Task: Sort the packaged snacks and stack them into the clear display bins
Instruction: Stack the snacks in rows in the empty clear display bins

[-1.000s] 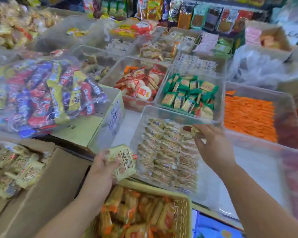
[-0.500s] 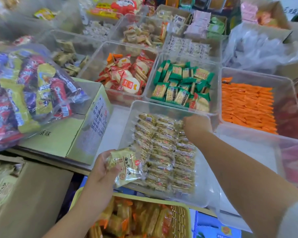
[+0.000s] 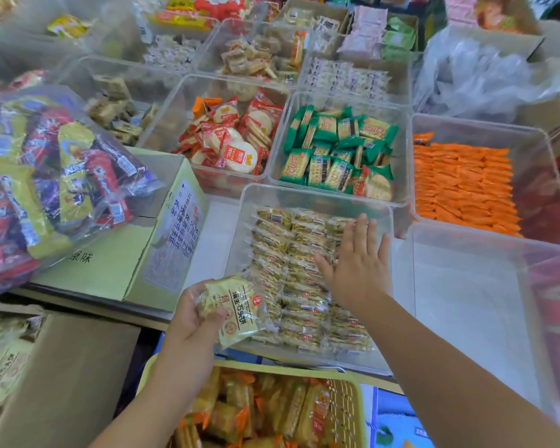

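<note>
A: What's changed?
B: The right hand (image 3: 356,266), curled at the far end of the bin (image 3: 304,193) half a second ago, now lies flat, fingers straight, on the rows (image 3: 272,240) of packs inside. The left hand (image 3: 188,318) still grips one packet (image 3: 236,305).
A: Where?
B: Over the bin's near left corner, hiding packs there. A carton (image 3: 110,273) sits left, a basket (image 3: 346,412) nearer, green packs (image 3: 337,150) behind.
</note>
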`<state>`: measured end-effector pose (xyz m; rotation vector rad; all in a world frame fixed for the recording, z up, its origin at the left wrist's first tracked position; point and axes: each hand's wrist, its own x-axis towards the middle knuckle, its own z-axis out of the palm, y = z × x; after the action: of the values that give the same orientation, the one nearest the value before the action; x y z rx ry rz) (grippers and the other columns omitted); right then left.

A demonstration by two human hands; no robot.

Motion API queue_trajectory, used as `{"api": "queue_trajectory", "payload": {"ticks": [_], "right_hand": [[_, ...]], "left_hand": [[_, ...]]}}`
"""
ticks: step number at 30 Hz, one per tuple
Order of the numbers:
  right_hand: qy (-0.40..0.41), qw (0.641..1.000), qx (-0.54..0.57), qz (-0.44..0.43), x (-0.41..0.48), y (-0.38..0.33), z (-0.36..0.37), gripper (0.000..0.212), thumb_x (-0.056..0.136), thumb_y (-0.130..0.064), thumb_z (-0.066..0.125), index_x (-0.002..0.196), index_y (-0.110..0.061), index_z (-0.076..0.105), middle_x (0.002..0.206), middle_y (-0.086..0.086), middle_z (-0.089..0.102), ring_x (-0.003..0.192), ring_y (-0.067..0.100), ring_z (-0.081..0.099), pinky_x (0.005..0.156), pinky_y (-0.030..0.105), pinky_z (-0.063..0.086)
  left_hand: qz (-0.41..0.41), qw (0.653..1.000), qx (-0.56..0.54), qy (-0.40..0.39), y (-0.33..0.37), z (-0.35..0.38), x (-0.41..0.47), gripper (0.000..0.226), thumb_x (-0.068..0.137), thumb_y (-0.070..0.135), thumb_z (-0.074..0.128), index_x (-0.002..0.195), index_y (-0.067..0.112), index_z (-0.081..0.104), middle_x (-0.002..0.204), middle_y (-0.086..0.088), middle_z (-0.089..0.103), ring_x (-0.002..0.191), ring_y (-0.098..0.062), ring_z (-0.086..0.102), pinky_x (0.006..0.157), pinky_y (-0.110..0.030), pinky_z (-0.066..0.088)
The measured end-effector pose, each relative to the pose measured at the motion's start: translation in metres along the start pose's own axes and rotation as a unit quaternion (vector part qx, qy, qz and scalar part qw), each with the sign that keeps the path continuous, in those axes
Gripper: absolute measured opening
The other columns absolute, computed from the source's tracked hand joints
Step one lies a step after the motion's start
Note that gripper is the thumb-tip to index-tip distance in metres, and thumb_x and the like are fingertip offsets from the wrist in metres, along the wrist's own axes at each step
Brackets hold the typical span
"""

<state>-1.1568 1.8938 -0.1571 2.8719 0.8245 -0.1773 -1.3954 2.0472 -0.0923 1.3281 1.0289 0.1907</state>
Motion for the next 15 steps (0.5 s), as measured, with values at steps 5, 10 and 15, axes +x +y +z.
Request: {"api": "queue_trajectory", "payload": {"ticks": [5, 10, 15], "right_hand": [[-0.061, 0.998, 0.029, 0.001, 0.006, 0.005, 0.01, 0.1, 0.089, -0.077, -0.006, 0.158, -0.006, -0.016, 0.166, 0.017, -0.021, 0.154, 0.032, -0.022, 0.125, 0.051, -0.008], [-0.107, 0.994, 0.013, -0.008, 0.022, 0.007, 0.007, 0.107, 0.085, -0.083, -0.005, 0.161, -0.007, -0.008, 0.167, 0.018, -0.016, 0.155, 0.033, -0.016, 0.126, 0.05, -0.007], [-0.163, 0.986, 0.038, -0.005, 0.042, 0.01, -0.005, 0.114, 0.081, -0.09, 0.002, 0.162, -0.01, 0.001, 0.17, 0.015, -0.006, 0.157, 0.03, -0.005, 0.127, 0.048, 0.0]], "left_hand": [[-0.002, 1.0, 0.013, -0.004, 0.0, -0.001, 0.0, 0.033, 0.105, 0.012, 0.055, 0.119, 0.042, 0.057, 0.11, 0.01, 0.076, 0.094, -0.013, 0.075, 0.074, -0.033, 0.058], [-0.002, 1.0, 0.018, -0.005, 0.002, -0.001, -0.001, 0.031, 0.105, 0.014, 0.055, 0.12, 0.042, 0.058, 0.112, 0.007, 0.076, 0.097, -0.016, 0.075, 0.082, -0.041, 0.059], [-0.008, 1.0, 0.004, -0.01, 0.005, 0.001, -0.001, 0.03, 0.104, 0.012, 0.055, 0.118, 0.038, 0.059, 0.11, 0.004, 0.077, 0.099, -0.019, 0.075, 0.08, -0.04, 0.059]]}}
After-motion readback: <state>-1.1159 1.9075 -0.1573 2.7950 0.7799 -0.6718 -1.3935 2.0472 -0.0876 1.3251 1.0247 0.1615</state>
